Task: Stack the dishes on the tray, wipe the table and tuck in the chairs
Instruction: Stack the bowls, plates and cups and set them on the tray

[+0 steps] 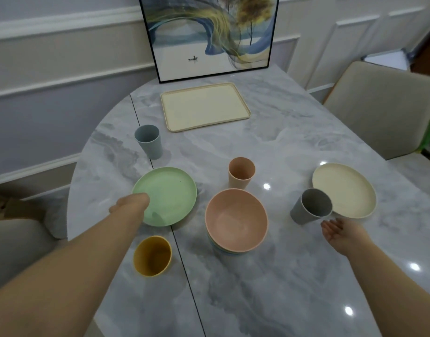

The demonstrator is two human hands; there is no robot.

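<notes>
Notably, your left hand [130, 203] gripped the green plate's [169, 194] near rim, while your right hand [335, 231] lay released beside the grey cup [311, 206]. The tray [205, 107] sat bare, well apart across the bench [269, 142]; a one-handed carry risked tipping.

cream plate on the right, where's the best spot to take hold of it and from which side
Probably the near rim of the cream plate, from the right hand's side, palm up under the edge. It is shallow and flat, and the grey cup crowds its near-left edge.
</notes>
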